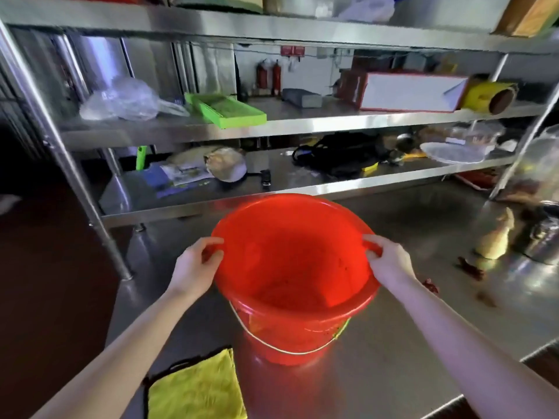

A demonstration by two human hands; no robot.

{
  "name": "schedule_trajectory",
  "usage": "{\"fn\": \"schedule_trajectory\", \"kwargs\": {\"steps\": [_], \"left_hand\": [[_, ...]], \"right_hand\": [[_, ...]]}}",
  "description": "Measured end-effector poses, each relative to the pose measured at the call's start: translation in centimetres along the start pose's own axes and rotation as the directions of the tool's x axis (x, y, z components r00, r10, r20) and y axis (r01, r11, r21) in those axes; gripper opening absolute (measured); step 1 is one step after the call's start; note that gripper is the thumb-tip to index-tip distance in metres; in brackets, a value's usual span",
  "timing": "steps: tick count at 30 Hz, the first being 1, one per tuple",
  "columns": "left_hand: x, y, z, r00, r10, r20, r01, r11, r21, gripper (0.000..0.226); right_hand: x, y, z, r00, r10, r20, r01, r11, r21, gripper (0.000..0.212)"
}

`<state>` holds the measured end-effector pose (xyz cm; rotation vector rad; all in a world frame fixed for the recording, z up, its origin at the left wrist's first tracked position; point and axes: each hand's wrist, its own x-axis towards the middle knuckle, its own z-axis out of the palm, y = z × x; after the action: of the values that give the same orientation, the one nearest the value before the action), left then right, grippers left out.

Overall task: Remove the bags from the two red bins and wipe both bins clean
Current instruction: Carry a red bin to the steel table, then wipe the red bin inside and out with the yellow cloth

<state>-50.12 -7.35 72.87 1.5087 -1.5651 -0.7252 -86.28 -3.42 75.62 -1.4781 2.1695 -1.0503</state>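
A round red bin (290,337) stands upright on a stainless steel table (393,358), directly in front of the person and seen from above. Its plastic is bright and glossy, and its wide mouth faces the camera. The upper edge looks thinner and slightly translucent and flares out wider than the body below; whether that is the bin's own rim or a red liner stretched over it cannot be told. Dark specks and smears dot the inside wall and floor. A thin wire handle (287,351) hangs down against the near outer wall, with a small green and yellow mark beside its right end.

The left hand (193,267) grips the red edge on the left side, fingers curled over the top and thumb pressed below, pinching it. The right hand (390,261) pinches the opposite edge in the same way.

A yellow cloth (196,388) with a dark border lies flat on the table near the bin, at the lower left. Behind the bin rises a steel shelf rack (302,122) holding a green tray (227,110) and assorted clutter.
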Motion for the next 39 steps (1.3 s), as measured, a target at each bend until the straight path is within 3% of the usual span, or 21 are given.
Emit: {"fn": "schedule_trajectory", "kwargs": {"steps": [5,13,17,20,22,25,29,33,36,39], "left_hand": [[4.3,-0.9,-0.2,0.985,-0.087,-0.147,0.088,0.996,0.0,0.021],[6.0,-1.9,0.8,0.954,-0.126,-0.271,0.131,0.991,-0.002,0.02],[4.7,-0.9,2.2,0.895,-0.183,-0.407,0.158,0.983,-0.095,0.022],[3.3,-0.2,2.4,0.836,-0.267,-0.48,0.171,0.957,-0.233,0.04],[1.4,-0.6,2.1,0.799,-0.254,-0.545,0.18,0.966,-0.185,0.047],[-2.4,-2.9,2.0,0.763,-0.298,-0.575,0.32,0.945,-0.065,0.049],[-8.9,-7.3,2.7,0.697,-0.465,-0.546,0.534,0.845,-0.038,0.056],[-14.2,-11.9,3.0,0.712,-0.554,-0.43,0.634,0.771,0.056,0.059],[-16.9,-15.0,2.5,0.682,-0.646,-0.344,0.718,0.681,0.144,0.065],[-19.7,-17.4,1.9,0.689,-0.684,-0.239,0.719,0.605,0.343,0.071]], "right_hand": [[6.4,-2.1,4.6,0.997,-0.007,0.079,0.001,0.998,0.068,0.037],[13.0,-3.7,8.1,0.983,-0.102,0.153,0.09,0.992,0.086,0.034],[13.7,-4.7,8.1,0.97,-0.208,0.129,0.209,0.978,0.01,0.039],[13.5,-5.8,7.7,0.923,-0.372,0.1,0.382,0.915,-0.126,0.044],[12.6,-7.2,7.4,0.857,-0.513,0.049,0.515,0.857,-0.028,0.041],[9.4,-10.2,7.6,0.695,-0.714,0.089,0.671,0.687,0.278,0.033],[2.3,-13.5,9.5,0.436,-0.876,0.205,0.697,0.473,0.539,0.027],[-4.5,-13.8,13.4,0.233,-0.923,0.307,0.73,0.374,0.572,0.025],[-8.3,-12.6,17.2,0.111,-0.922,0.37,0.803,0.303,0.513,0.024],[-11.5,-10.3,21.7,0.112,-0.831,0.544,0.799,0.401,0.448,0.022]]}}
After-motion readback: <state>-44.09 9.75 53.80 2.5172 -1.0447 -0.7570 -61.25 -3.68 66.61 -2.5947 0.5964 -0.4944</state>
